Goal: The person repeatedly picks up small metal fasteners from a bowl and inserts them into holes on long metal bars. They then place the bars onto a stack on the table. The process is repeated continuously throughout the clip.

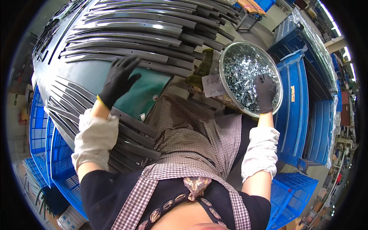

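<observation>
My left hand (119, 79), in a black glove, is raised over the green tabletop (147, 90) with its fingers and thumb apart, holding nothing. Its fingertips come near the closest of several long, dark, curved strips (126, 41) lying side by side. On my right, a round metal bowl (222, 71) is filled with small shiny metal clips (242, 65). My right hand (265, 94), also black-gloved, reaches into this bowl with the fingers curled down against the clips. Whatever it grips is hidden under the fingers.
More dark strips (71, 103) lie at the table's near left. A handwritten card (213, 85) rests against the bowl's left side. Blue metal bins (293, 111) stand close on the right. Blue plastic crates (65, 168) are at the left, and another crate (293, 195) is at lower right.
</observation>
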A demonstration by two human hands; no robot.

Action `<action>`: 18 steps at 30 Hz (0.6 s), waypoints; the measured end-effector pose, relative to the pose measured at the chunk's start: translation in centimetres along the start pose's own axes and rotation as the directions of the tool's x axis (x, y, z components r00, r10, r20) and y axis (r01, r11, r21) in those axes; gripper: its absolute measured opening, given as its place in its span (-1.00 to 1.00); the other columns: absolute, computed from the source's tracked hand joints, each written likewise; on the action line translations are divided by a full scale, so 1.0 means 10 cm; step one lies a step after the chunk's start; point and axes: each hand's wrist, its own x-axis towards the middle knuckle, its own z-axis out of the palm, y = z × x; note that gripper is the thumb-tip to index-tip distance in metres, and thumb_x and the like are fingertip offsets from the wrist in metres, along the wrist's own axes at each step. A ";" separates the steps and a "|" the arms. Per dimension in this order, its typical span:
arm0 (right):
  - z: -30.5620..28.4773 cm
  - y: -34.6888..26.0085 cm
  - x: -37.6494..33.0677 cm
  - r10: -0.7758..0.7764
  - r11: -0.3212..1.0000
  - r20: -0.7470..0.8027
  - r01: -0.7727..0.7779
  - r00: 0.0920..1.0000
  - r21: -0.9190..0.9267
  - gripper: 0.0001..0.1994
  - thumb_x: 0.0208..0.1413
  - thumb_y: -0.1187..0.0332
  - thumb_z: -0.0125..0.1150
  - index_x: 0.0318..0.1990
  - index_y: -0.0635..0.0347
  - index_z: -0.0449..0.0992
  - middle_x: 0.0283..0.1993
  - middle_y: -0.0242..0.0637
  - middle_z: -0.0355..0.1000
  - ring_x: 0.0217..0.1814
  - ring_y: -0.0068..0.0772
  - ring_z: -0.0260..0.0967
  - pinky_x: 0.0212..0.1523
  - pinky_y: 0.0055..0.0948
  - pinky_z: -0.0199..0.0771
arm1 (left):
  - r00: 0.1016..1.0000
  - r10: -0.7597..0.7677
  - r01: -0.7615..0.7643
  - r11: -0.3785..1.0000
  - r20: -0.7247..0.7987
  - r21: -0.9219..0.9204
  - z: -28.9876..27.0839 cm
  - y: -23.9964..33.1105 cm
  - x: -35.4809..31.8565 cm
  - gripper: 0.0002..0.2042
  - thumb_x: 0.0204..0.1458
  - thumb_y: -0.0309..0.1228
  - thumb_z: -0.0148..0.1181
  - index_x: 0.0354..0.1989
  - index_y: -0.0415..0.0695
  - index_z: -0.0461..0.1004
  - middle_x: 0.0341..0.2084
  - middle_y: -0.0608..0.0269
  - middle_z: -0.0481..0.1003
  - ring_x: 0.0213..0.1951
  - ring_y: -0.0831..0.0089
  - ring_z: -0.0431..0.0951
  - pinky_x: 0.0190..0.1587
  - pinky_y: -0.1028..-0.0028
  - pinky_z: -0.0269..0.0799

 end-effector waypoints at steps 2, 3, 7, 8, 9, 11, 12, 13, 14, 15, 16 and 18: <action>0.00 0.11 0.11 0.011 1.000 -0.049 -0.009 0.999 0.030 -0.71 0.13 0.15 0.23 -0.38 0.23 0.57 -0.34 -0.03 0.55 -0.32 0.06 0.50 -0.25 -0.11 0.46 | 0.999 -0.019 0.024 0.992 -0.047 0.122 0.19 -0.20 0.09 -0.45 0.01 -0.31 0.36 0.22 -0.08 0.43 0.21 0.05 0.42 0.23 0.03 0.37 0.27 0.08 0.24; -0.01 0.17 0.15 0.003 0.998 -0.083 0.002 0.997 0.058 -0.71 0.12 0.15 0.24 -0.37 0.24 0.57 -0.34 -0.02 0.55 -0.33 0.06 0.50 -0.25 -0.11 0.46 | 0.997 -0.023 0.035 0.984 -0.069 0.175 0.34 -0.28 0.11 -0.44 0.00 -0.32 0.37 0.24 -0.09 0.41 0.24 0.06 0.39 0.26 0.04 0.35 0.29 0.07 0.22; -0.18 0.27 0.25 0.097 0.984 -0.086 -0.082 0.992 0.160 -0.71 0.12 0.19 0.28 -0.28 0.29 0.62 -0.37 0.01 0.56 -0.37 0.02 0.50 -0.28 -0.15 0.45 | 0.997 -0.038 0.044 0.995 -0.068 0.087 0.47 -0.37 0.06 -0.44 -0.04 -0.36 0.36 0.23 0.00 0.44 0.11 0.10 0.45 0.17 0.07 0.40 0.22 0.09 0.28; -0.22 0.28 0.26 0.104 0.985 -0.089 -0.090 0.991 0.148 -0.72 0.12 0.20 0.29 -0.27 0.29 0.63 -0.38 -0.01 0.56 -0.38 -0.02 0.51 -0.29 -0.18 0.44 | 1.000 -0.007 0.010 0.992 -0.020 0.123 0.49 -0.35 0.06 -0.47 -0.06 -0.36 0.35 0.19 0.05 0.48 -0.03 0.15 0.48 0.06 0.09 0.46 0.13 0.11 0.34; -0.25 0.30 0.27 0.111 0.986 -0.091 -0.098 0.990 0.133 -0.72 0.12 0.21 0.31 -0.26 0.30 0.63 -0.40 -0.02 0.56 -0.39 -0.06 0.51 -0.31 -0.20 0.44 | 1.000 0.027 -0.025 0.993 -0.014 0.115 0.50 -0.28 0.05 -0.48 -0.07 -0.35 0.35 0.17 0.04 0.49 -0.05 0.16 0.48 0.03 0.09 0.47 0.11 0.12 0.36; -0.25 0.42 0.24 0.280 0.824 0.085 -0.285 0.956 0.489 -0.76 0.14 0.25 0.35 -0.23 0.28 0.65 -0.42 -0.30 0.54 -0.41 -0.46 0.42 -0.31 -0.41 0.37 | 0.995 0.096 -0.095 0.991 -0.003 0.099 0.53 -0.14 0.00 -0.50 -0.08 -0.34 0.34 0.13 0.04 0.51 -0.11 0.18 0.48 -0.01 0.10 0.48 0.06 0.13 0.38; -0.30 0.31 0.20 0.272 0.720 0.137 -0.296 0.952 0.628 -0.77 0.16 0.26 0.35 -0.23 0.27 0.64 -0.42 -0.40 0.50 -0.40 -0.58 0.35 -0.32 -0.49 0.33 | 0.991 0.135 -0.133 0.989 -0.023 0.057 0.48 -0.01 -0.02 -0.52 -0.09 -0.30 0.34 0.10 0.03 0.53 -0.17 0.19 0.48 -0.07 0.12 0.49 0.04 0.16 0.38; -0.35 0.28 0.13 0.266 0.595 0.182 -0.310 0.946 0.741 -0.79 0.18 0.26 0.35 -0.23 0.26 0.63 -0.42 -0.50 0.46 -0.39 -0.70 0.29 -0.33 -0.57 0.29 | 0.985 0.169 -0.169 0.986 0.037 -0.017 0.47 0.11 -0.02 -0.52 -0.10 -0.30 0.35 0.08 0.02 0.54 -0.18 0.19 0.49 -0.08 0.13 0.50 0.03 0.17 0.39; -0.27 0.33 0.10 0.250 0.624 0.154 -0.281 0.956 0.729 -0.81 0.22 0.31 0.32 -0.20 0.27 0.62 -0.34 -0.51 0.49 -0.34 -0.70 0.31 -0.28 -0.58 0.30 | 0.974 0.207 -0.199 0.976 0.095 -0.093 0.46 0.23 -0.02 -0.52 -0.11 -0.30 0.36 0.07 0.01 0.54 -0.19 0.19 0.49 -0.09 0.13 0.50 0.02 0.18 0.39; -0.32 0.16 0.04 0.185 0.631 0.134 -0.222 0.974 0.743 -0.83 0.23 0.33 0.31 -0.21 0.26 0.62 -0.36 -0.52 0.48 -0.32 -0.73 0.29 -0.27 -0.58 0.30 | 0.958 0.243 -0.217 0.962 0.154 -0.165 0.43 0.37 -0.05 -0.53 -0.12 -0.30 0.37 0.06 0.00 0.55 -0.21 0.19 0.49 -0.10 0.14 0.50 0.01 0.18 0.40; -0.32 0.14 -0.03 0.190 0.634 0.146 -0.235 0.971 0.737 -0.83 0.23 0.32 0.31 -0.21 0.26 0.62 -0.37 -0.54 0.47 -0.33 -0.73 0.27 -0.29 -0.58 0.29 | 0.975 0.195 -0.167 0.960 0.109 -0.223 0.39 0.62 -0.04 -0.51 -0.18 -0.30 0.43 0.02 -0.03 0.56 -0.24 0.20 0.50 -0.14 0.15 0.51 -0.02 0.19 0.41; -0.31 0.21 -0.09 0.229 0.678 0.254 -0.341 0.940 0.651 -0.83 0.22 0.32 0.33 -0.22 0.24 0.62 -0.40 -0.58 0.44 -0.39 -0.74 0.22 -0.36 -0.57 0.23 | 0.963 0.261 -0.233 0.931 0.068 -0.282 0.45 0.76 -0.02 -0.50 -0.21 -0.31 0.46 0.01 -0.04 0.57 -0.23 0.20 0.51 -0.14 0.14 0.51 -0.03 0.19 0.42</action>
